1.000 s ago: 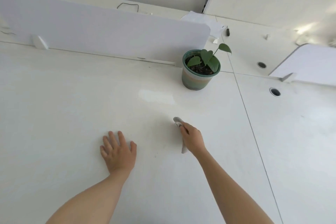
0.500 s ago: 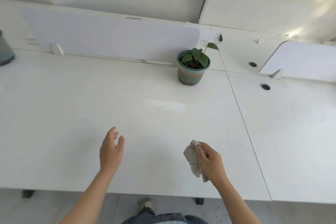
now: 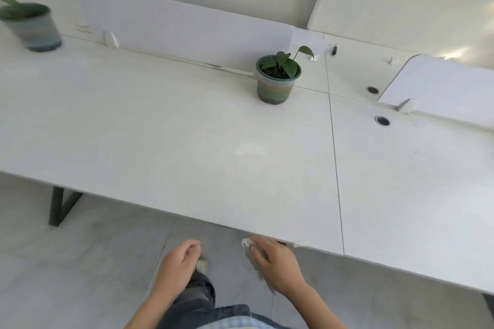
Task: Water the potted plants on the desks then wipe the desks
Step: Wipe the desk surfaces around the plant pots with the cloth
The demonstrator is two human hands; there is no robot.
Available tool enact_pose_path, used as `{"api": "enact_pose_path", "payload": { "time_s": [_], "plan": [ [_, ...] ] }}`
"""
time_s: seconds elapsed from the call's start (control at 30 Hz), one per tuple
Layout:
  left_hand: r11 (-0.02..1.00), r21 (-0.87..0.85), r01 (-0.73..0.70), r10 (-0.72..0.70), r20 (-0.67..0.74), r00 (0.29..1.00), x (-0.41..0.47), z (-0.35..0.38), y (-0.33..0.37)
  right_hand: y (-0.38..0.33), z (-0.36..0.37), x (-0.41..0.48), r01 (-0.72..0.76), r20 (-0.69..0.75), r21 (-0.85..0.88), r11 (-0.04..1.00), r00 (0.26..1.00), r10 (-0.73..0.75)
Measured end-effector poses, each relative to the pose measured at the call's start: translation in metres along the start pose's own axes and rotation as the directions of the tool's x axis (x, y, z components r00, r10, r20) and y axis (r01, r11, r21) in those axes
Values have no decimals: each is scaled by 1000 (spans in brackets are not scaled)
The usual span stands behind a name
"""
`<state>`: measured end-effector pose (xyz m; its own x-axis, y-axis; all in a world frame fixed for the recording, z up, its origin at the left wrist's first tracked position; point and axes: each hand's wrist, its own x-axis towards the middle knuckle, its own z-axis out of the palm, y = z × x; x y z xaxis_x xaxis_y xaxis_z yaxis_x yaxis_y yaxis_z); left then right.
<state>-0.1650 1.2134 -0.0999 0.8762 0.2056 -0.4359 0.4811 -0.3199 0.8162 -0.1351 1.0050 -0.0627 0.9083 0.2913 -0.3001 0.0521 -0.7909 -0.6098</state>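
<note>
A small green plant in a striped pot (image 3: 278, 80) stands at the back of the white desk (image 3: 165, 125), beside the divider. A second potted plant (image 3: 32, 27) sits at the far left, blurred. My right hand (image 3: 278, 264) hangs below the desk's front edge, shut on a pale grey cloth (image 3: 252, 256) that droops under the fingers. My left hand (image 3: 179, 264) is off the desk too, over the floor, fingers loosely curled and holding nothing.
A white divider panel (image 3: 187, 32) runs along the desk's back; another panel (image 3: 443, 88) stands at the right. Two cable holes (image 3: 382, 121) sit in the right desk. A dark desk leg (image 3: 57, 205) shows at the left, grey floor tiles (image 3: 88, 262) below.
Both hands left the desk top and dropped below its front edge, the right one still gripping the cloth. The view pulled back and left, bringing the second pot and the floor into sight.
</note>
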Motion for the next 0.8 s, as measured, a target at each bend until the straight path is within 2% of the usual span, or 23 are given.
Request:
{"api": "enact_pose_path", "payload": {
  "time_s": [0.13,0.23,0.33,0.5,0.67,0.73,0.8],
  "plan": [
    [995,-20,100,-101,-50,994,-41,-3,-30,3,20,-6,46,12,16,999,999,-46],
    [980,-68,185,-195,-198,960,-74,-19,-51,-5,39,-13,103,95,9,995,990,-103],
    [970,-140,198,-234,-328,915,-96,-38,-63,-21,55,-20,162,160,-1,987,974,-160],
    [975,-143,169,-206,-309,928,-99,-67,-69,-53,78,-14,205,174,-34,978,965,-196],
    [989,-11,148,-146,-218,965,-108,-126,-99,-120,122,4,261,198,-31,965,948,-250],
    [985,-66,162,-174,-296,939,-117,-168,-119,-160,152,13,311,223,-35,950,929,-296],
    [966,-204,158,-233,-430,872,-124,-214,-135,-199,183,20,360,246,-25,933,907,-343]
  ]
}}
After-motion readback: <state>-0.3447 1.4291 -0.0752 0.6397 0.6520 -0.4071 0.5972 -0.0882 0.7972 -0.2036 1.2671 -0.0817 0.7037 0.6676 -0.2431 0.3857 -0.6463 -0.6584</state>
